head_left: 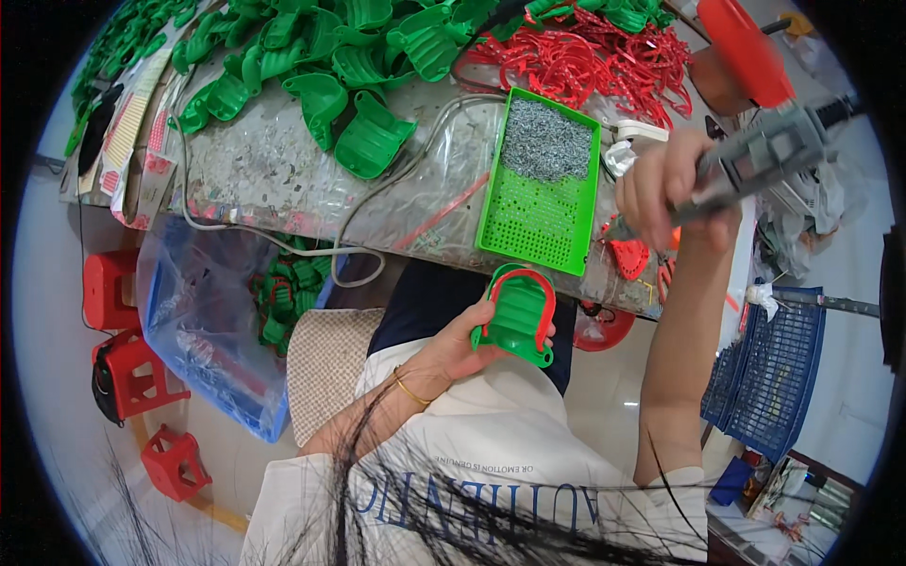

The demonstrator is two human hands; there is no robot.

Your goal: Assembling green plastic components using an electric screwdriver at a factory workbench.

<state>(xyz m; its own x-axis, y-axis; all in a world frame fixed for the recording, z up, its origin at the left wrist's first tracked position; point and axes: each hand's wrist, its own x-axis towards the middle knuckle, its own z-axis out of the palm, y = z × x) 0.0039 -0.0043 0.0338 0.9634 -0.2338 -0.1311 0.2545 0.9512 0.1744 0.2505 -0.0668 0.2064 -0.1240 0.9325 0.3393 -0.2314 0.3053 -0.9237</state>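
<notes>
My left hand (455,345) is closed on the left edge of a curved green plastic piece (522,309), held over my lap just below the table edge. A red strip (550,291) runs in an arch around the rim of that piece. My right hand (666,189) is wrapped round a grey electric screwdriver (763,158), raised over the table's right side, its narrow end towards the tray. Between the hands and the far heap lies a bright green perforated tray (538,226). Small silvery screws (545,141) are piled in its far half.
Many green plastic pieces (363,66) heap at the far left, red strips (585,57) at the far right. A grey cable (351,212) loops over the table edge. A blue crate (212,354) with a plastic liner stands left of my seat; red stools (175,462) stand beyond.
</notes>
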